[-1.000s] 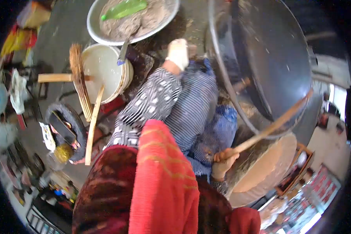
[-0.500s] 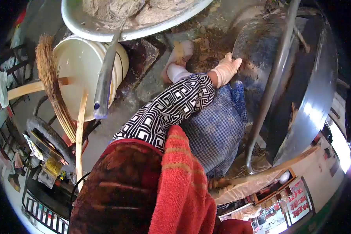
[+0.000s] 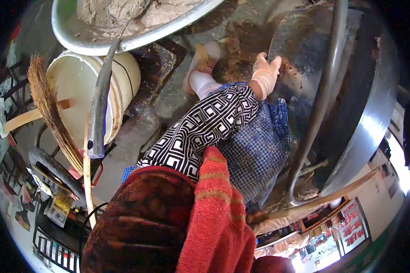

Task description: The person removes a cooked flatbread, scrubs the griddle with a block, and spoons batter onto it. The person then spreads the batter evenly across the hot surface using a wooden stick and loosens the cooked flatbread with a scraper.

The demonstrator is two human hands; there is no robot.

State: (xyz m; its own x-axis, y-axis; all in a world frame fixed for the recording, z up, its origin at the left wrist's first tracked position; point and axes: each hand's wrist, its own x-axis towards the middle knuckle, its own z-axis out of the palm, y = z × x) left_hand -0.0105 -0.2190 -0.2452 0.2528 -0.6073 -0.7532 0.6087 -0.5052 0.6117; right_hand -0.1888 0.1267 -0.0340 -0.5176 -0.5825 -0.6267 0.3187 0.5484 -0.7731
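Observation:
My left hand [image 3: 265, 76], in a pale thin glove, reaches forward beside the edge of a large dark metal plate [image 3: 300, 50]. Its thumb and forefinger stand apart, with nothing visible between them; the other fingers are partly hidden. A black-and-white patterned sleeve [image 3: 200, 123] covers that arm. Beneath it hangs a blue checked cloth [image 3: 255, 159]. A red towel [image 3: 216, 214] lies over my front. My right hand does not show.
A metal basin [image 3: 136, 43] holds a grey-brown lumpy mass, and a long-handled tool [image 3: 100, 109] leans out of it. Below stand a white bucket [image 3: 123, 77] and a straw brush [image 3: 54, 118]. A bent metal bar [image 3: 321, 95] crosses the dark plate. A foot [image 3: 205, 68] rests on the floor.
The view has shifted, so the basin, bucket and brush sit farther left. My left hand stays near the plate's edge, its thumb and forefinger now spread wider.

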